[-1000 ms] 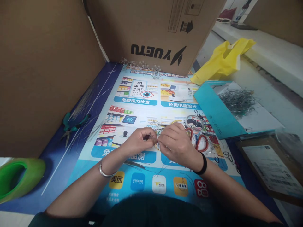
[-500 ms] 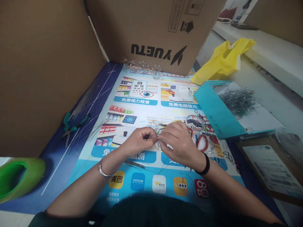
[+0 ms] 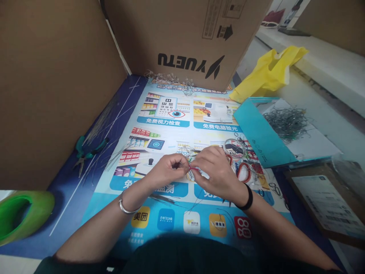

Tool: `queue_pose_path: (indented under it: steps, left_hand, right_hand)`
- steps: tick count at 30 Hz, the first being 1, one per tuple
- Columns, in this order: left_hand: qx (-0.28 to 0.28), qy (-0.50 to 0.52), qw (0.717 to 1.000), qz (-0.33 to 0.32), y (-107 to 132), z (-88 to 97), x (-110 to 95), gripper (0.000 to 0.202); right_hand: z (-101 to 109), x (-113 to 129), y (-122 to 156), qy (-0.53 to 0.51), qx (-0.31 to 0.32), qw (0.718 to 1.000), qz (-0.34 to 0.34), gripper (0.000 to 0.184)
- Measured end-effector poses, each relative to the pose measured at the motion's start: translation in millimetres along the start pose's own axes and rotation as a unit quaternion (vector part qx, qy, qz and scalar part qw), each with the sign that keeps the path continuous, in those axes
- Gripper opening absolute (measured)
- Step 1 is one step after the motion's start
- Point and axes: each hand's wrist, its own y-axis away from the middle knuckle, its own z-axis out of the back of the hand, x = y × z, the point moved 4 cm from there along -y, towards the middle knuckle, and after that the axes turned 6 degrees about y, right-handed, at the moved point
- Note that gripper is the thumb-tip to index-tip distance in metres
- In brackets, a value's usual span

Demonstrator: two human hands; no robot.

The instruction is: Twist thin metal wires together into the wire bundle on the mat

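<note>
My left hand [image 3: 172,168] is closed in a pinch at the middle of the poster, thumb and forefinger together. Facing it, my right hand [image 3: 212,171] pinches too, its fingertips just apart from the left ones. Between them runs a thin pinkish-red strand [image 3: 194,168], its ends hidden by the fingers; it looks like thread or wire. Behind the fingers lies a loose bunch of fine wires [image 3: 186,150]. Red-handled scissors [image 3: 244,173] rest beside my right hand, partly covered by it. A clear round roll [image 3: 234,147] sits just beyond them.
Green-handled pliers [image 3: 88,150] and loose wires lie at left, near a green tape roll [image 3: 42,213]. Cardboard walls [image 3: 182,34] stand behind and left. At right are a teal box [image 3: 256,133] with a wire tangle [image 3: 286,123], a yellow bag [image 3: 268,74] and a brown parcel [image 3: 327,205].
The right fingertips have drawn slightly away from the left ones, and more of the pinkish-red strand shows between them. Both arms stay in nearly the same place.
</note>
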Motion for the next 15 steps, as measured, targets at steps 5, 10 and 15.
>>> queue_pose_path:
  steps: [5,10,15]
  left_hand:
    - [0.014,0.033,0.999,0.015,0.5,-1.6,-4.6,0.018]
    - [0.028,0.027,0.999,0.012,1.3,-1.3,-7.2,0.020]
    - [0.032,0.011,0.999,-0.006,1.1,-0.1,-7.6,0.020]
  right_hand:
    - [-0.3,-4.5,-0.4,-0.008,-0.017,1.000,-0.018,0.011]
    - [3.0,-8.1,-0.7,-0.018,-0.011,0.999,-0.026,0.012]
    - [7.0,-7.9,-0.6,-0.009,-0.012,1.000,-0.026,0.012]
